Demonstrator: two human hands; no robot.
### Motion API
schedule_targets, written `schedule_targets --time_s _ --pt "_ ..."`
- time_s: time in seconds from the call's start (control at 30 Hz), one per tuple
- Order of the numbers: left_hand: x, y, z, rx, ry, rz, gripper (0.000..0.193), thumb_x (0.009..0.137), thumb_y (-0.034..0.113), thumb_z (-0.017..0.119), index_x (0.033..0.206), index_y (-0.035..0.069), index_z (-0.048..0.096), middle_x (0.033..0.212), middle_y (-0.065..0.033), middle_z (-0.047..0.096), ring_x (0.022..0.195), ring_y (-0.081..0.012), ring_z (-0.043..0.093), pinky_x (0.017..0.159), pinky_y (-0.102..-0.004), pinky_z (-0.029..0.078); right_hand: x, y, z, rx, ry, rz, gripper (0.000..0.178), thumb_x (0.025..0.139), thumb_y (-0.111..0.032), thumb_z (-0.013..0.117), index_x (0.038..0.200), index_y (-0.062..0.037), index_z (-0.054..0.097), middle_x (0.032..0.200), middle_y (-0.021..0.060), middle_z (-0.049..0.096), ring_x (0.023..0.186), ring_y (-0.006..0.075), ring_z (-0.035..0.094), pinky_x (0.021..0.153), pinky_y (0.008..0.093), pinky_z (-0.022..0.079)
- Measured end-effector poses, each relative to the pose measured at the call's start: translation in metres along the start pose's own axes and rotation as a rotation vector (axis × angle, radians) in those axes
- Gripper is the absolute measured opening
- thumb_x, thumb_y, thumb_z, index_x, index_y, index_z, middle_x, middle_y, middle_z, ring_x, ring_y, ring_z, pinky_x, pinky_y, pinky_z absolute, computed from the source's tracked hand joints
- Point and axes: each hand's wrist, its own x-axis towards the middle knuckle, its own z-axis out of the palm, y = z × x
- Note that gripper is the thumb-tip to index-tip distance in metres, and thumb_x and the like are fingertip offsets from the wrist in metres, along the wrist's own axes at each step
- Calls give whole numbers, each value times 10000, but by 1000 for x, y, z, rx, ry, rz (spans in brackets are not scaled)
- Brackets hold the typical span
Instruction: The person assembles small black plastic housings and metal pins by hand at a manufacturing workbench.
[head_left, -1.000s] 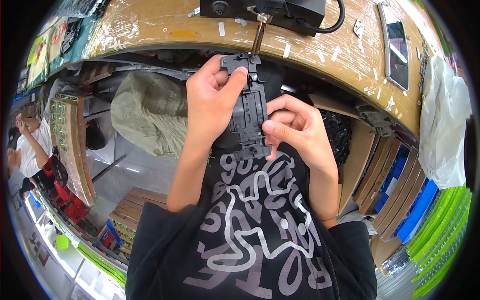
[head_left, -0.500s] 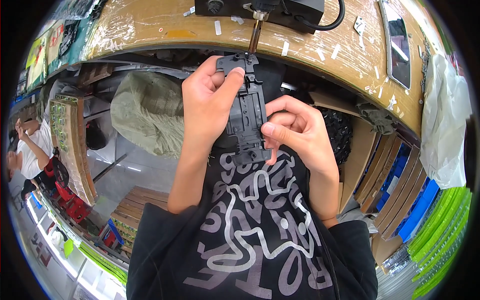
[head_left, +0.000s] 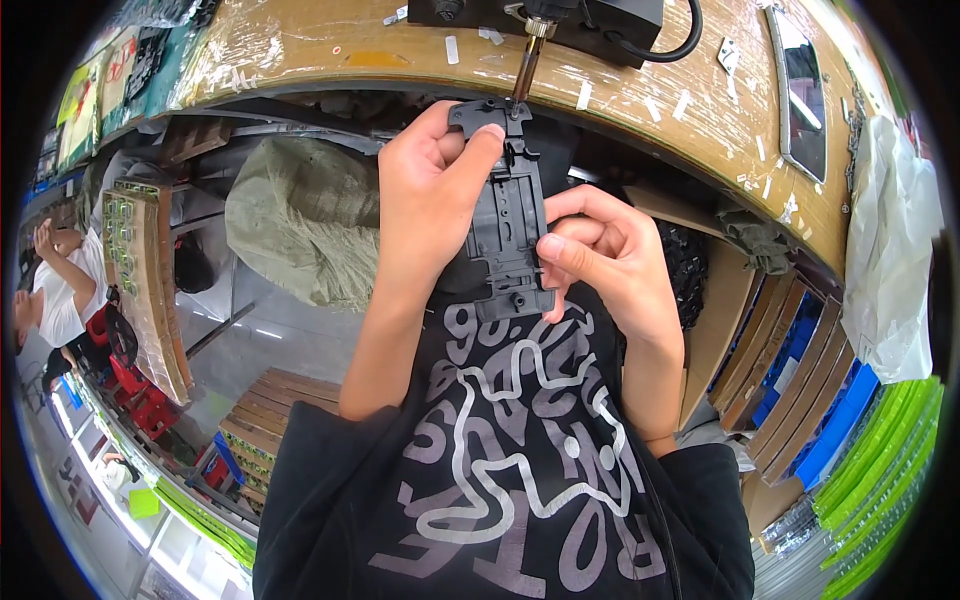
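Both hands hold a long black plastic chassis (head_left: 508, 205), with ribs, holes and posts moulded into it. My left hand (head_left: 430, 190) grips its far end, thumb pressed on top. At the right edge near its lower half, my right hand (head_left: 600, 245) pinches the chassis between thumb and fingers. A metal driver bit (head_left: 527, 68) slants down from a black bench-mounted machine (head_left: 600, 25). Its tip meets the far right corner of the chassis; whether a screw sits under it is too small to tell.
The wooden bench (head_left: 330, 65) spans the far side, strewn with white scraps. A phone (head_left: 799, 95) lies on it at right. A grey-green cloth-covered bundle (head_left: 295, 220) stands at left; stacked trays (head_left: 790, 390) sit at right. Another person (head_left: 70, 285) is at far left.
The whole view has shifted slightly, with bench and machine a little further right. The near end of the chassis sits slightly higher in view; both hands keep their grip and the bit stays at the corner.
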Motion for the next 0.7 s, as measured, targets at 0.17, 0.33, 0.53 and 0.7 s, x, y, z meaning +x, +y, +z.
schedule_targets --time_s 0.17,0.33,0.53,0.7 --pt "3 -2 1 -75 16 11 109 796 48 519 884 -13 531 601 31 527 524 7 417 438 -159 306 6 2 -1 -23 -1 -7 157 768 -24 579 870 47 483 617 101 567 462 122 546 411 214 454" --pt "6 -26 -19 669 -59 58 225 780 181 575 892 0 501 603 -79 550 502 -108 487 481 -248 389 6 22 -23 -265 83 4 210 756 -72 613 887 39 491 600 63 554 461 106 531 436 215 439" --pt "7 25 -58 454 -1 43 179 800 181 574 810 3 552 616 9 529 551 -22 451 477 -187 375 -40 96 -179 -540 769 191 202 727 -75 607 834 50 488 625 126 554 465 150 540 375 258 457" --pt "72 74 -107 935 444 603 229 757 231 597 849 26 557 629 -34 542 537 -109 479 519 -251 396 -113 195 -320 -668 1093 465 195 728 -87 584 758 81 488 579 154 534 387 259 556 310 328 468"
